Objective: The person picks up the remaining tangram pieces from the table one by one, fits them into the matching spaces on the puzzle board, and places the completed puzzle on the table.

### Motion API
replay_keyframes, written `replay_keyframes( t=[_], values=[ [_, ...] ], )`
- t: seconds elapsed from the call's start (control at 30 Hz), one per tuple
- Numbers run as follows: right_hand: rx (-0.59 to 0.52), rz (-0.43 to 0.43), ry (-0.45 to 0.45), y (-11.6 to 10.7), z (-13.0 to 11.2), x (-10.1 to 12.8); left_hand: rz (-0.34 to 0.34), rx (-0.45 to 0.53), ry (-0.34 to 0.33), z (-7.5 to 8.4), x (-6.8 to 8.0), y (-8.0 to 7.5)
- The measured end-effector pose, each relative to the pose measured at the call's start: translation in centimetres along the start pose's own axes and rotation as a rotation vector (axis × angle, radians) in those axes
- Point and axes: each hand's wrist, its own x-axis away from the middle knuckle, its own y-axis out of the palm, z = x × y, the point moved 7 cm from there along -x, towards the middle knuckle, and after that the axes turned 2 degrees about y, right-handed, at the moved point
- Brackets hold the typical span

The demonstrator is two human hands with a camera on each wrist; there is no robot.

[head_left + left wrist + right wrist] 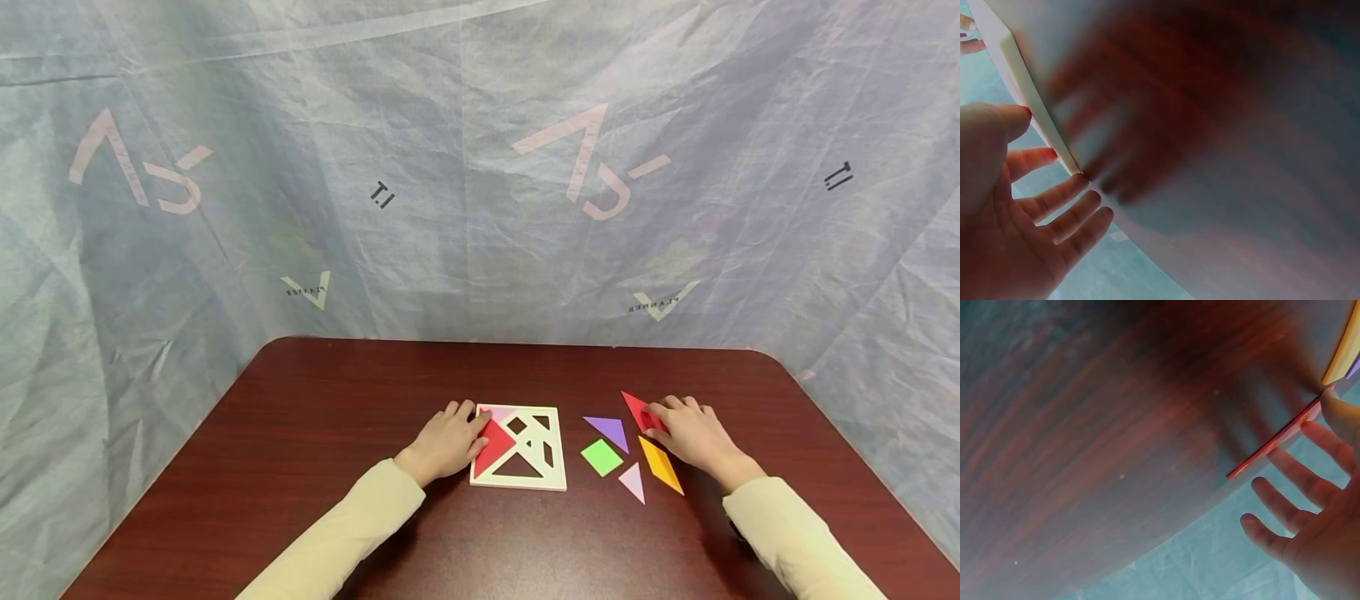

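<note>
A white tangram board (557, 467) lies on the table with a large red triangle (492, 446) and a pink piece (498, 412) in its left side. My left hand (447, 442) rests at the board's left edge, thumb and index fingertip over the red triangle; in the left wrist view its other fingers spread beside the board's rim (1029, 94). To the right, my right hand (693, 429) touches a second red triangle (637, 408) with its thumb and first fingers. The right wrist view has this red triangle (1279, 439) edge-on, the last two fingers spread away from it.
Between board and right hand lie a purple triangle (611, 432), a green square (602, 457), a pink triangle (634, 482) and a yellow parallelogram (661, 467). The dark wooden table (360, 383) ends at a grey hanging sheet (450, 275).
</note>
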Motion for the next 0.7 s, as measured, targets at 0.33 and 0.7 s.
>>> replay_keyframes(
  t=[0.33,0.7],
  values=[
    [0.019,0.021,0.028,-0.14,0.14,-0.06,-0.018,0.005,0.01,-0.01,-0.03,0.16],
    [0.059,0.056,0.047,-0.29,0.45,-0.2,-0.037,-0.008,-0.006,-0.13,-0.05,0.39]
  ],
)
